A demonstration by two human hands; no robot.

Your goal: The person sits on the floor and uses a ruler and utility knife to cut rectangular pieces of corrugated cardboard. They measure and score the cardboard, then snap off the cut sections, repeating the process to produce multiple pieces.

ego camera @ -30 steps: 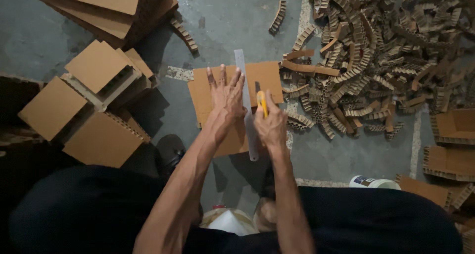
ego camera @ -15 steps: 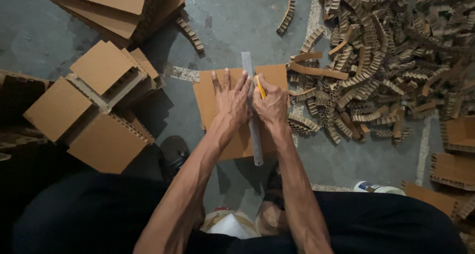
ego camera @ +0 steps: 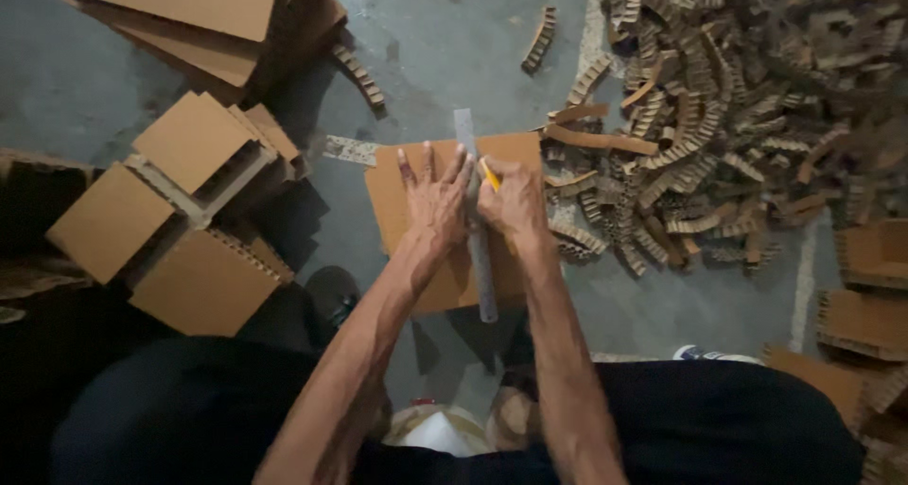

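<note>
Pressing flat with fingers spread, the left hand (ego camera: 435, 197) pins one long grey metal ruler (ego camera: 476, 222) onto one brown rectangular cardboard sheet (ego camera: 402, 201) lying on the grey concrete floor (ego camera: 445, 41). The right hand (ego camera: 513, 201) is clamped around one yellow utility knife (ego camera: 489, 174) at the ruler's right edge. One heap of corrugated cardboard strips (ego camera: 719, 107) lies just right.

A cardboard sheet (ego camera: 407, 211) lies on the floor (ego camera: 454, 41), a ruler (ego camera: 478, 249) across it. The left hand (ego camera: 437, 197) presses left of the ruler, the right hand (ego camera: 514, 201) right of it. Strips (ego camera: 719, 116) pile to the right; stacked boards (ego camera: 180, 192) sit left.
</note>
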